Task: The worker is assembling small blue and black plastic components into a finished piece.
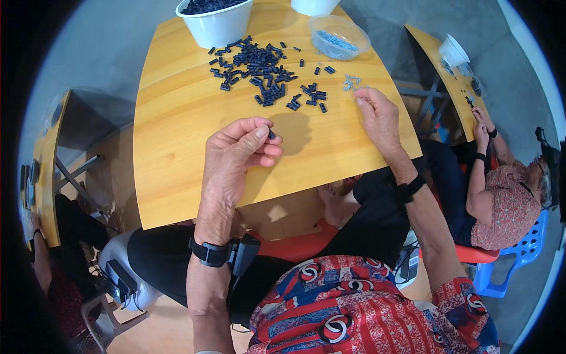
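Observation:
My left hand (236, 150) is raised over the near part of the wooden table (177, 147), thumb and fingers pinching a small black plastic piece (271, 135). To its right, my right hand (379, 118) has its fingertips pressed together beside a little heap of small silvery metal pieces (351, 82). Whatever those fingertips hold, if anything, is too small to make out. Beyond both hands lies a loose pile of black plastic pieces (259, 62), with a smaller cluster (309, 96) of the same pieces nearer me.
A white tub (215, 26) full of dark pieces stands at the far left. At the far right, a clear plastic bowl (339, 38) holds small bluish bits, with another white container (314, 6) behind. A co-worker (501, 206) sits on the right at another table (439, 76).

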{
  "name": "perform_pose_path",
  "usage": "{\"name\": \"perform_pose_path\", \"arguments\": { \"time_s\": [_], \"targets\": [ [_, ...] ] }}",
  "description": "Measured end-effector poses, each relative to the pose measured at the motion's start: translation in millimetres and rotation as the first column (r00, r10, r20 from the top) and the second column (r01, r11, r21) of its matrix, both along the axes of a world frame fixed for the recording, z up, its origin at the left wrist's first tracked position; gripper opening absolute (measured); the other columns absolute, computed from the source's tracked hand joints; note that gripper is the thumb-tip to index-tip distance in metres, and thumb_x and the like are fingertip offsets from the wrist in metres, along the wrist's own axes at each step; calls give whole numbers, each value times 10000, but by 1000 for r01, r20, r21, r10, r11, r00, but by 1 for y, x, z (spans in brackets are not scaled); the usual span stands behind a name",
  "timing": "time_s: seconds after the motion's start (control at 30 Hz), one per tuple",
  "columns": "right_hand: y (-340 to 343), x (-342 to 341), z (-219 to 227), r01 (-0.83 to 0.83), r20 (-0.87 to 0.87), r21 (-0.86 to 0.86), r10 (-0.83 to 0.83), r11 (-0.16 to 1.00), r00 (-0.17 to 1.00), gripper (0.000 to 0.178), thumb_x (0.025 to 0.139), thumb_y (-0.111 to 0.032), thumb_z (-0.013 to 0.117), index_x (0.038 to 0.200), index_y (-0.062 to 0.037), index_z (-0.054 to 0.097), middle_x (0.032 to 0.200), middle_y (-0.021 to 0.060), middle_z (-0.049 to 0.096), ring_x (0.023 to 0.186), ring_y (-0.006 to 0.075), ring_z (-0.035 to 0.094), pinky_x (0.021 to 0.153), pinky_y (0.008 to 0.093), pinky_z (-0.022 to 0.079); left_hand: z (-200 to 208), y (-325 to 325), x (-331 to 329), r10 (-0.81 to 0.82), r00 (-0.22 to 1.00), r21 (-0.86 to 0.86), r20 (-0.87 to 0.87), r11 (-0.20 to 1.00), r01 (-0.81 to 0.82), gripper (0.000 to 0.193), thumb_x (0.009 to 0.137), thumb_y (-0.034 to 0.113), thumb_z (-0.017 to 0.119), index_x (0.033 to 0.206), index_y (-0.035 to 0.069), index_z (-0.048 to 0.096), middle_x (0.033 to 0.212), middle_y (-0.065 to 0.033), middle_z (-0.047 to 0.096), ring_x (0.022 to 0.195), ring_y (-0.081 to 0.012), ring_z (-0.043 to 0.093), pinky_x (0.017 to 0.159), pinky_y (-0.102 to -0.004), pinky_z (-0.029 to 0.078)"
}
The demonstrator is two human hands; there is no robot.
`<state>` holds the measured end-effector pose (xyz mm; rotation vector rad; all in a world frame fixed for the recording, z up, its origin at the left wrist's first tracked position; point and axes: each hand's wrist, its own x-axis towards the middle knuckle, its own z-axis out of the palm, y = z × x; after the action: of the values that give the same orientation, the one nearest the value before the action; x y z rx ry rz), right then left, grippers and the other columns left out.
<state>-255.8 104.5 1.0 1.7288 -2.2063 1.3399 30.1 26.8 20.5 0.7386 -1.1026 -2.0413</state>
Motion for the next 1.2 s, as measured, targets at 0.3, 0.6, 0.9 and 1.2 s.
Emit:
{"name": "perform_pose_path", "arguments": {
  "time_s": [0.3,0.6,0.9,1.2],
  "targets": [
    [0,-3,3,-11,-47,2,11,1000,999,89,831,-48,605,903,2,610,836,133,649,784,260,641,711,323,497,-8,-8,-11,18,999,19,-51,1000,-17,158,901,86,605,1015,-14,649,860,-89,658,693,-99,595,606,-204,499],
    [-1,-7,-2,-28,14,-6,28,1000,1000,79,828,-46,601,890,1,612,833,139,649,794,271,642,713,326,496,-10,-6,-24,-27,996,22,-80,999,28,185,913,69,581,1070,-10,643,908,-98,664,728,-111,616,645,-202,519],
    [-1,-4,-1,-33,71,-26,35,999,997,79,825,-39,612,893,3,622,821,128,656,773,230,647,697,302,494,-1,-2,-23,-24,999,-7,40,1000,24,139,867,2,625,1002,-23,646,869,-127,684,738,-150,668,670,-242,563],
    [2,2,5,-4,85,-14,5,1000,996,86,823,-32,627,896,13,629,802,100,652,739,168,629,681,264,484,0,2,-27,-25,994,-58,109,998,31,113,867,20,637,973,-18,645,835,-115,686,707,-152,668,635,-248,556]
  ]
}}
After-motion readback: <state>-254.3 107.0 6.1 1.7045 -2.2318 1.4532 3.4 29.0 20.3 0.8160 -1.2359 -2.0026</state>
